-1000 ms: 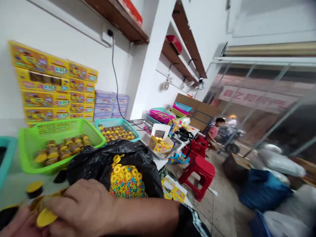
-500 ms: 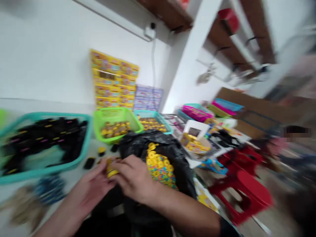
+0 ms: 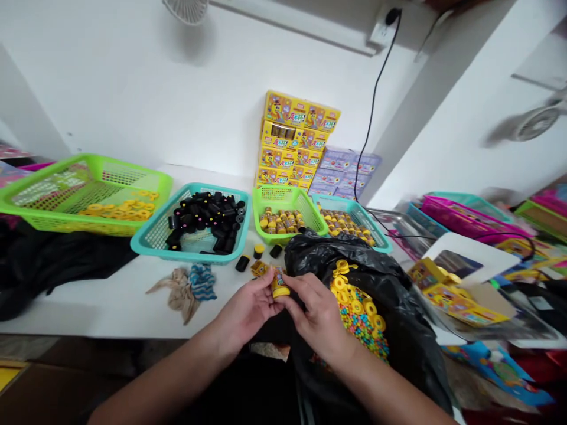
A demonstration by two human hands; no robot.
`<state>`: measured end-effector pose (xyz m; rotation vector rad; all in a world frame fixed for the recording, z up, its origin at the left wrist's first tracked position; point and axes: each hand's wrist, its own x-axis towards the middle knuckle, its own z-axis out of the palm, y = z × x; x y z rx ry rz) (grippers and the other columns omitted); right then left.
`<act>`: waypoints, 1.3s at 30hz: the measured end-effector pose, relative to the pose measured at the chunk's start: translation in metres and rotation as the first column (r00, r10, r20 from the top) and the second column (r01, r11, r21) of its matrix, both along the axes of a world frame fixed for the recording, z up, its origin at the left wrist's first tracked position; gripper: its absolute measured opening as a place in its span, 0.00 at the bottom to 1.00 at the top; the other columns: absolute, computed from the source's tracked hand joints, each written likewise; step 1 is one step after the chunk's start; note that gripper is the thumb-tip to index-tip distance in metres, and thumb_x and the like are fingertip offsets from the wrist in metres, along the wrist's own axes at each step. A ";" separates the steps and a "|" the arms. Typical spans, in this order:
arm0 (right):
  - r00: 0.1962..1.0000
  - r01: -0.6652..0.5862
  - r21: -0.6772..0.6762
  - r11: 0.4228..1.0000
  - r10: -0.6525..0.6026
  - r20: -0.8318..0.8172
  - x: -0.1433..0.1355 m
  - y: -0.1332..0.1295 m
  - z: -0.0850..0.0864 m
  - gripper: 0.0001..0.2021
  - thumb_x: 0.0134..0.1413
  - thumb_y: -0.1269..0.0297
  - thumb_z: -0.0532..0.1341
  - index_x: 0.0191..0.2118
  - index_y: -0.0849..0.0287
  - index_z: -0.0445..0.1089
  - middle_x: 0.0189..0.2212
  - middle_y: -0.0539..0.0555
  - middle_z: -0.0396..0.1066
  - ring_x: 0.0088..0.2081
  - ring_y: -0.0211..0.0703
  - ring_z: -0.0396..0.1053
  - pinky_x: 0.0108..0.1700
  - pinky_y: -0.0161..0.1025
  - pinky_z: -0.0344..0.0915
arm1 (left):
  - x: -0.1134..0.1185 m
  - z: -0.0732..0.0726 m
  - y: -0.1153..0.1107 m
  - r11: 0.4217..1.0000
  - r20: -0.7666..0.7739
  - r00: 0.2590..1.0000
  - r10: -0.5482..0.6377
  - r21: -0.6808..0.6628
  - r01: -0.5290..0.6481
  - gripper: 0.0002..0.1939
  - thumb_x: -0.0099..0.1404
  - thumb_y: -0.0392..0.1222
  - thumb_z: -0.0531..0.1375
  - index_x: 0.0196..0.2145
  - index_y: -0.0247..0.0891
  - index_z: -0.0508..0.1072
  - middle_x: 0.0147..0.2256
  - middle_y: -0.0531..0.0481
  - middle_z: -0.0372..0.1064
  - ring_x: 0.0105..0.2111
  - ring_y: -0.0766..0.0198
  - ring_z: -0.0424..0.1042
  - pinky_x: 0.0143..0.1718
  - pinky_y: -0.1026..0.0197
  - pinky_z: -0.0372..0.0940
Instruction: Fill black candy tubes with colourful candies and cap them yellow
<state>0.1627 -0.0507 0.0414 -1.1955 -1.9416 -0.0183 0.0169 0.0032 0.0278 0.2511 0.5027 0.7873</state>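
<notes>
Between my two hands is a small yellow-and-brown labelled container with a yellow rim at its lower end. My left hand grips it from the left with thumb and fingers. The fingertips of my right hand pinch it from the right. Just behind the fingers lies another yellow labelled piece. Black cylinders and a yellow-topped one stand or lie on the white table. At my right forearm, a black plastic bag holds yellow rings and coloured beads.
Behind are a turquoise basket of black cylinders, a green basket of labelled containers, and another turquoise basket. A green basket with yellow pieces sits left. Stacked yellow boxes lean by the wall. Crumpled cloths lie left of my hands.
My view has swung to the left, so the baskets and boxes appear further right. The container stays in both hands, now tilted with its label showing.
</notes>
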 end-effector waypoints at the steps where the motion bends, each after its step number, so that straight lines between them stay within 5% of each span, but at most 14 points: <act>1: 1.000 -0.010 0.007 1.000 0.010 0.012 0.000 0.000 0.000 0.15 0.59 0.70 0.61 0.51 0.59 0.69 0.36 0.58 0.74 0.38 0.47 0.71 0.40 0.45 0.71 | 0.000 -0.001 0.000 1.000 -0.008 1.000 0.003 0.004 -0.003 0.07 0.67 0.36 0.58 0.33 0.32 0.74 0.31 0.47 0.72 0.28 0.68 0.71 0.30 0.66 0.66; 7: 0.997 -0.078 0.022 0.997 0.078 -0.012 0.001 -0.001 -0.001 0.14 0.59 0.72 0.60 0.50 0.56 0.70 0.34 0.56 0.74 0.36 0.45 0.69 0.38 0.43 0.69 | 0.002 -0.008 -0.006 1.000 -0.043 0.999 0.000 0.018 0.001 0.04 0.65 0.35 0.61 0.33 0.31 0.74 0.30 0.49 0.71 0.27 0.69 0.70 0.30 0.66 0.65; 12: 0.989 -0.049 0.035 0.998 0.044 0.144 0.004 -0.002 -0.001 0.14 0.60 0.72 0.59 0.51 0.57 0.71 0.33 0.56 0.73 0.35 0.45 0.69 0.36 0.43 0.68 | -0.001 -0.009 -0.008 1.000 -0.040 0.999 0.007 0.005 -0.007 0.06 0.66 0.34 0.60 0.31 0.31 0.74 0.29 0.49 0.71 0.27 0.69 0.70 0.32 0.65 0.66; 17: 0.999 0.020 -0.007 1.000 -0.020 0.044 0.004 -0.002 -0.003 0.14 0.60 0.67 0.61 0.52 0.58 0.68 0.35 0.57 0.73 0.38 0.47 0.70 0.40 0.45 0.70 | -0.006 -0.005 -0.005 0.999 0.004 0.999 -0.046 0.006 0.046 0.09 0.68 0.37 0.56 0.35 0.31 0.74 0.32 0.45 0.73 0.30 0.66 0.72 0.35 0.63 0.67; 26: 0.996 -0.070 0.004 0.998 0.070 0.046 0.002 -0.001 -0.010 0.15 0.61 0.71 0.58 0.53 0.57 0.68 0.32 0.55 0.72 0.35 0.45 0.68 0.36 0.43 0.68 | -0.003 -0.008 -0.011 1.000 -0.056 0.998 0.022 0.001 -0.022 0.04 0.61 0.36 0.65 0.32 0.32 0.74 0.29 0.50 0.71 0.27 0.70 0.69 0.30 0.68 0.63; 33: 0.967 -0.074 0.041 0.996 0.062 0.246 0.006 -0.003 -0.006 0.16 0.60 0.74 0.58 0.52 0.57 0.69 0.31 0.55 0.72 0.34 0.45 0.67 0.35 0.44 0.64 | -0.005 -0.005 -0.014 1.000 -0.089 0.996 0.024 -0.005 -0.025 0.04 0.62 0.36 0.64 0.31 0.32 0.74 0.29 0.49 0.72 0.28 0.68 0.71 0.35 0.63 0.65; 39: 0.995 0.011 0.044 0.999 -0.015 0.095 0.003 -0.005 -0.002 0.15 0.60 0.68 0.60 0.53 0.57 0.67 0.35 0.57 0.72 0.36 0.46 0.70 0.38 0.44 0.69 | -0.006 -0.002 -0.011 0.999 -0.061 0.998 0.013 0.037 -0.010 0.03 0.62 0.35 0.64 0.34 0.32 0.76 0.32 0.48 0.73 0.29 0.68 0.71 0.34 0.66 0.65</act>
